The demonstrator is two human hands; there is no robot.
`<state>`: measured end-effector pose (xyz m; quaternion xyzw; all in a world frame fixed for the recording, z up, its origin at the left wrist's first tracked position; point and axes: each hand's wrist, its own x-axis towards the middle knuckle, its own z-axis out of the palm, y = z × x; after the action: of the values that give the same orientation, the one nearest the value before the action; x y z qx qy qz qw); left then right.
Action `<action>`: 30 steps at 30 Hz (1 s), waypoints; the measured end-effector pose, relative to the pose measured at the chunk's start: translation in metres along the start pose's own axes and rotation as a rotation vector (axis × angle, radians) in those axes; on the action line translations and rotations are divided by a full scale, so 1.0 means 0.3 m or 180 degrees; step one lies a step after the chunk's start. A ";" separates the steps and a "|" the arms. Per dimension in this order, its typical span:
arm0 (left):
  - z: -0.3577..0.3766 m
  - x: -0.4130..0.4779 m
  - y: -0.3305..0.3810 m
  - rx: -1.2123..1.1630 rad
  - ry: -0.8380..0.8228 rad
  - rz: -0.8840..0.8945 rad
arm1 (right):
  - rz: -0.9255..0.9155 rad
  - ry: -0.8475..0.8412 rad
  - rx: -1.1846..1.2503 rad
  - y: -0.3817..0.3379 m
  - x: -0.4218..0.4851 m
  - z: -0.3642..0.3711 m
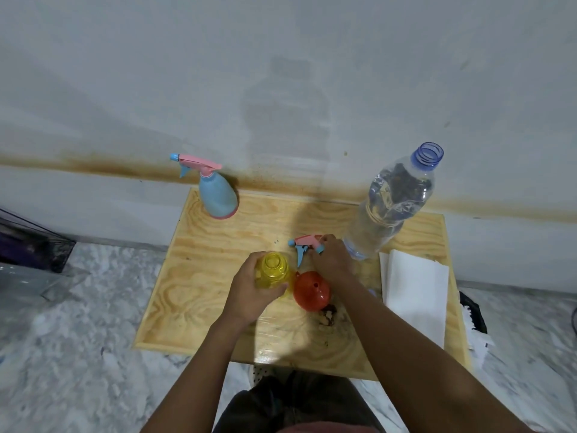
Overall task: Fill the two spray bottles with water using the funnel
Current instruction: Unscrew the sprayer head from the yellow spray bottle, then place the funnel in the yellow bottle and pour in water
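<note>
Left hand [249, 292] grips the uncapped yellow spray bottle [274, 270], mid-table [193, 276]. Right hand [332, 259] holds a detached pink-blue trigger head [304, 243]. Orange funnel [312, 292] lies beside the yellow bottle. Blue spray bottle [217, 195] at far-left corner; open water bottle [390, 201] at far-right.

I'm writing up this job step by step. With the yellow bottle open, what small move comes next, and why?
Probably the right hand lays the removed spray head on the table. The left hand holds the yellow bottle, its neck open, and the orange funnel beside it lies untouched; a free hand is needed to seat it.
</note>
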<state>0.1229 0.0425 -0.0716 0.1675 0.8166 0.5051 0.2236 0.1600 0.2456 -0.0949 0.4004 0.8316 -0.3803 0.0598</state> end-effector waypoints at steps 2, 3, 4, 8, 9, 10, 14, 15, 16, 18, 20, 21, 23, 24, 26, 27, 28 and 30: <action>0.000 -0.001 -0.002 -0.0038 -0.0017 -0.0022 | 0.0028 0.0012 0.0107 0.003 -0.041 -0.017; 0.000 -0.002 -0.002 -0.0072 -0.0028 -0.0033 | 0.0032 0.0058 0.0127 0.006 -0.069 -0.026; 0.000 -0.002 -0.003 -0.0104 -0.0040 -0.0041 | 0.0009 0.0148 0.0123 0.012 -0.101 -0.032; -0.002 -0.004 0.000 -0.0148 -0.0065 -0.0042 | -0.0330 0.0820 0.0381 0.058 -0.230 -0.030; -0.002 -0.004 0.001 -0.0167 -0.0070 -0.0040 | -0.0458 0.0862 0.0421 0.073 -0.250 -0.023; -0.002 -0.003 0.002 -0.0174 -0.0070 -0.0030 | -0.0582 0.0834 0.0420 0.089 -0.268 -0.017; -0.002 -0.005 0.003 -0.0178 0.0000 -0.0019 | -0.0652 0.0516 0.0190 0.134 -0.317 0.007; -0.002 -0.006 0.004 -0.0118 0.0021 0.0009 | -0.0629 0.0460 0.0094 0.141 -0.322 0.016; -0.002 -0.007 0.009 -0.0027 0.0033 0.0056 | -0.0604 0.0416 0.0036 0.143 -0.322 0.026; -0.004 -0.010 0.018 0.0125 0.0062 0.0143 | -0.0557 0.0429 0.0022 0.138 -0.316 0.039; -0.006 -0.012 0.023 0.0203 0.0058 0.0186 | -0.0559 0.0506 -0.0004 0.128 -0.311 0.045; -0.006 -0.013 0.022 0.0227 0.0058 0.0205 | -0.0567 0.0530 -0.0022 0.121 -0.311 0.045; -0.006 -0.017 0.023 0.0311 0.0066 0.0247 | -0.0565 0.0541 -0.0034 0.111 -0.312 0.044; -0.006 -0.018 0.022 0.0363 0.0082 0.0289 | -0.0538 0.0534 -0.0043 0.109 -0.313 0.041; -0.006 -0.021 0.022 0.0418 0.0106 0.0392 | -0.0506 0.0553 -0.0093 0.101 -0.316 0.028; -0.005 -0.023 0.023 0.0417 0.0122 0.0435 | -0.0495 0.0584 -0.0101 0.098 -0.321 0.019; -0.003 -0.026 0.022 0.0405 0.0138 0.0442 | -0.0487 0.0633 -0.0065 0.094 -0.327 0.008; 0.001 -0.031 0.021 0.0396 0.0169 0.0349 | -0.0487 0.0770 0.0073 0.084 -0.349 -0.023</action>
<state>0.1314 0.0408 -0.0643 0.2122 0.8416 0.4691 0.1630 0.2496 0.1952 -0.0624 0.3793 0.8564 -0.3421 -0.0747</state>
